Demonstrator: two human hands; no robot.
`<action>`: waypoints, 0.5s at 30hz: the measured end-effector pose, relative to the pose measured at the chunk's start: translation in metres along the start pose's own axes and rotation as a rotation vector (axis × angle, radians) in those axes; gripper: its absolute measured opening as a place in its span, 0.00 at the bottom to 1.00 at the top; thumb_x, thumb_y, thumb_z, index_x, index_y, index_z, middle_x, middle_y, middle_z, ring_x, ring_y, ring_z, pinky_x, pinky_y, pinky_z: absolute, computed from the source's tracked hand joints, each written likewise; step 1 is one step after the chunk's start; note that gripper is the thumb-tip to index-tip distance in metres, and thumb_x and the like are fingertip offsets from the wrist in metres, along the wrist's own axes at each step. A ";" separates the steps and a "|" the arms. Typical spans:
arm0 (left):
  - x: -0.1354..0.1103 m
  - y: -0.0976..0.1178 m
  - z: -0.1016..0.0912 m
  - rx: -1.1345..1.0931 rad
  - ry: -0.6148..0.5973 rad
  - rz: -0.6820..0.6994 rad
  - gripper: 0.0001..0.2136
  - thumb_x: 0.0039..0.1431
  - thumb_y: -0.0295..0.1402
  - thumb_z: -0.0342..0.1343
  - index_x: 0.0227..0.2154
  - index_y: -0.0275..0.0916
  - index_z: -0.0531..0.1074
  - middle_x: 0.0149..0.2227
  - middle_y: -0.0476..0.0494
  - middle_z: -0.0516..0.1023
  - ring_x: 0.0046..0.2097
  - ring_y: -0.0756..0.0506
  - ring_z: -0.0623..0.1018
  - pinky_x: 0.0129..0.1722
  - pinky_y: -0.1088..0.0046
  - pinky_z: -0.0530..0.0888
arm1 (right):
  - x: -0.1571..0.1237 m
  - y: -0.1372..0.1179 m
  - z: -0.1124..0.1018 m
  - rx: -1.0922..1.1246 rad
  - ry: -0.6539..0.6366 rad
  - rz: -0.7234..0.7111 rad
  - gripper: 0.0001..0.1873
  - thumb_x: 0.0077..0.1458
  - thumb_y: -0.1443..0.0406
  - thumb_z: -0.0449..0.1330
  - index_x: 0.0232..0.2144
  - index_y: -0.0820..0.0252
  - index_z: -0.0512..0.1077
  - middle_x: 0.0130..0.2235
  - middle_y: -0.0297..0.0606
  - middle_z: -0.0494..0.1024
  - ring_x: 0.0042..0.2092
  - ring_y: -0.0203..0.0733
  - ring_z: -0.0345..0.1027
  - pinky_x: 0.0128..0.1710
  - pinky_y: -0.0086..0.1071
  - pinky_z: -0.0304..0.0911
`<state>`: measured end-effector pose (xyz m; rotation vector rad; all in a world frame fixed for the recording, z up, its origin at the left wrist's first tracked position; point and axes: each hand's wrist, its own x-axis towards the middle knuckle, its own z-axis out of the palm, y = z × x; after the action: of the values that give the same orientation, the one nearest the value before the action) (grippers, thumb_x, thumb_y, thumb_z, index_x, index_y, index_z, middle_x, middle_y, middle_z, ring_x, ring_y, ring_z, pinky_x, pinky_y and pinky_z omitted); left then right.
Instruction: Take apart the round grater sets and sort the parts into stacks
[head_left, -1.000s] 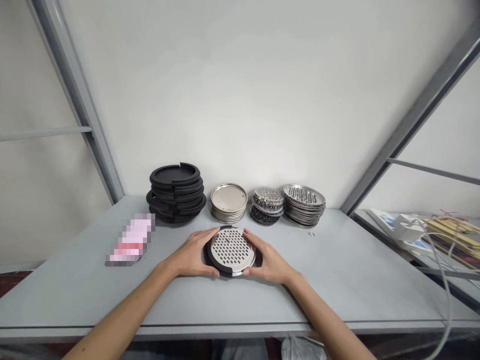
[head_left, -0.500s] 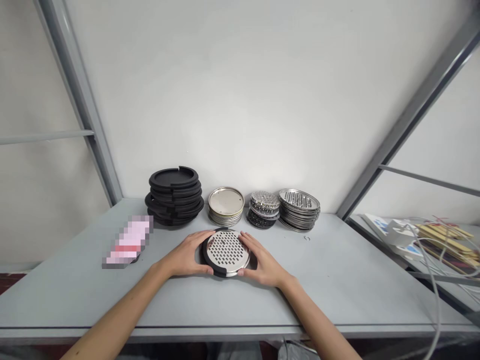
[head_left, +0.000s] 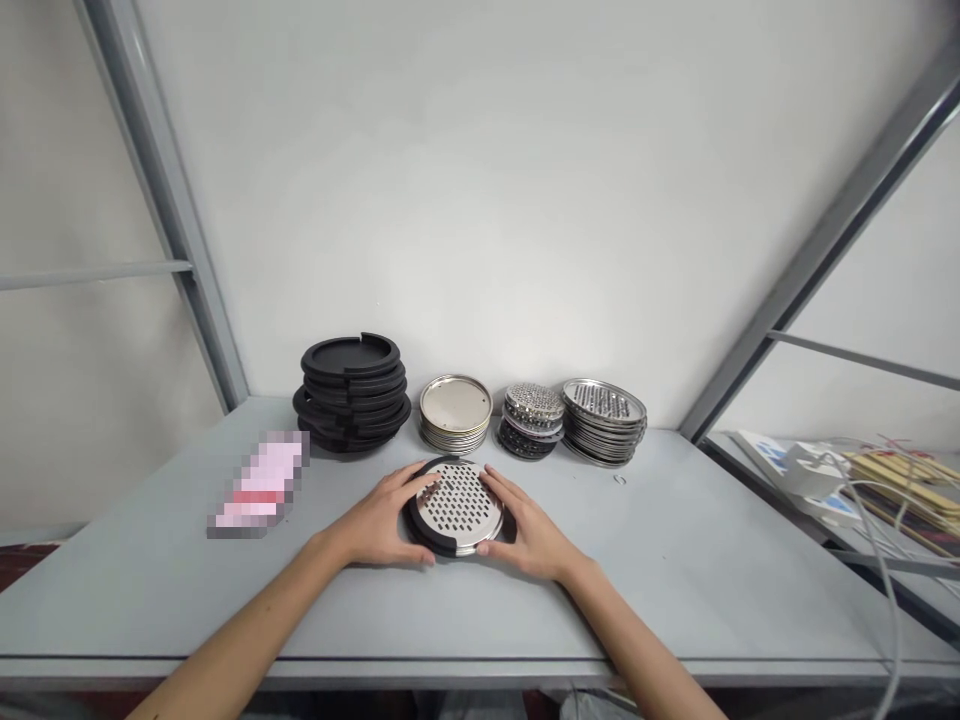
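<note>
A round perforated metal disc (head_left: 459, 503) sits inside a black ring base (head_left: 439, 541) on the grey table (head_left: 675, 560). My left hand (head_left: 379, 522) cups its left edge, with a finger lying over the rim. My right hand (head_left: 525, 525) curls around its right edge. Both hands grip the assembly from either side as it rests flat on the table.
Along the back wall stand a stack of black ring bases (head_left: 352, 393), a stack of plain metal lids (head_left: 455, 412), a pile of small perforated discs (head_left: 532, 418) and a stack of larger perforated discs (head_left: 604, 419). A blurred pink item (head_left: 259, 484) lies left. Cables and papers (head_left: 862, 470) crowd the right shelf.
The hands stay on the disc assembly; my left fingers have crept a little further over its rim. The view has shifted slightly.
</note>
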<state>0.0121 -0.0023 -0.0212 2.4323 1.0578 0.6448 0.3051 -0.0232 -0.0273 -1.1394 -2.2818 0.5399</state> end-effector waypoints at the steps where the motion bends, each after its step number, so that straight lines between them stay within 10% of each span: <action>1: 0.000 0.001 0.001 0.006 -0.005 -0.007 0.51 0.37 0.55 0.68 0.65 0.44 0.55 0.67 0.35 0.51 0.65 0.28 0.56 0.63 0.50 0.58 | 0.000 0.000 0.000 -0.002 -0.001 0.003 0.53 0.46 0.45 0.65 0.66 0.61 0.50 0.67 0.52 0.49 0.67 0.57 0.44 0.65 0.52 0.46; 15: 0.003 0.009 -0.005 -0.137 0.077 0.028 0.34 0.51 0.51 0.62 0.59 0.43 0.64 0.64 0.35 0.59 0.62 0.32 0.63 0.61 0.52 0.61 | 0.000 0.000 0.000 0.005 0.038 -0.026 0.46 0.50 0.47 0.63 0.64 0.59 0.53 0.67 0.53 0.49 0.67 0.56 0.45 0.63 0.51 0.49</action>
<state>0.0162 -0.0043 -0.0113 2.3247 0.9772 0.7984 0.3050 -0.0237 -0.0275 -1.1068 -2.2584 0.5092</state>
